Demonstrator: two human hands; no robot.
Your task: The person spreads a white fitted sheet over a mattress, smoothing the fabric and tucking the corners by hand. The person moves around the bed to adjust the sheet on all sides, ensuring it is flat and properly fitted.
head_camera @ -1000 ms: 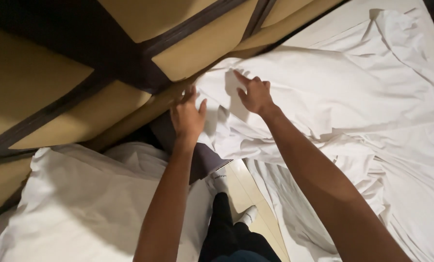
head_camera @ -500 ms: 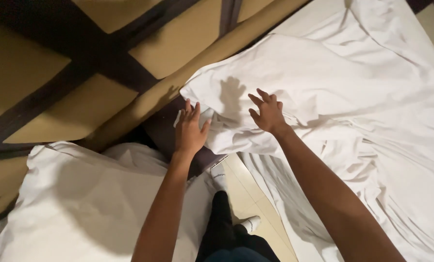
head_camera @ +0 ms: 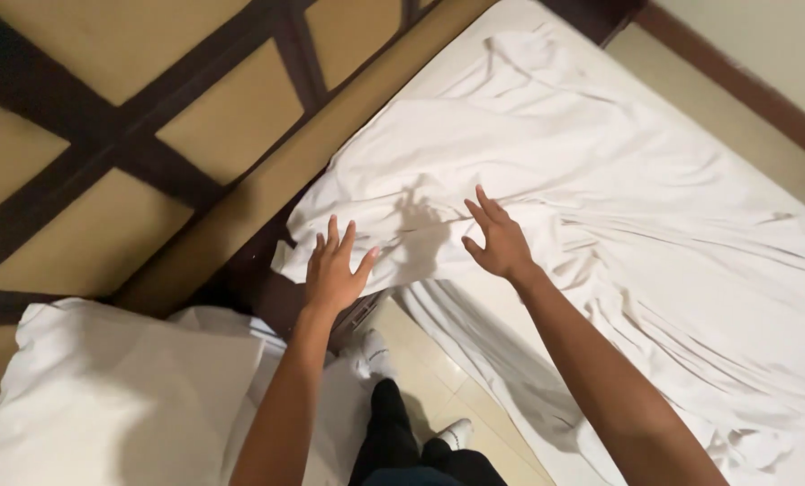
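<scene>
Sheet [head_camera: 619, 225] corner, mid-frame: I'm hovering left hand [head_camera: 333, 274], right hand [head_camera: 501, 245], fingers spread, holding nothing; grabbing edge probably next.

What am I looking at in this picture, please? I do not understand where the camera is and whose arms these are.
The camera sits on a person's head and looks down, so the two bare arms belong to that person. There is no machine. The left hand and the right hand are both open with fingers spread, above the corner of a white sheet; they hold nothing. The wrinkled sheet covers a bed and hangs over its side. Beyond it is a tan headboard with dark strips. At lower left lies a white pillow. Below, you see the person's dark trousers and white socks on a light floor.
</scene>
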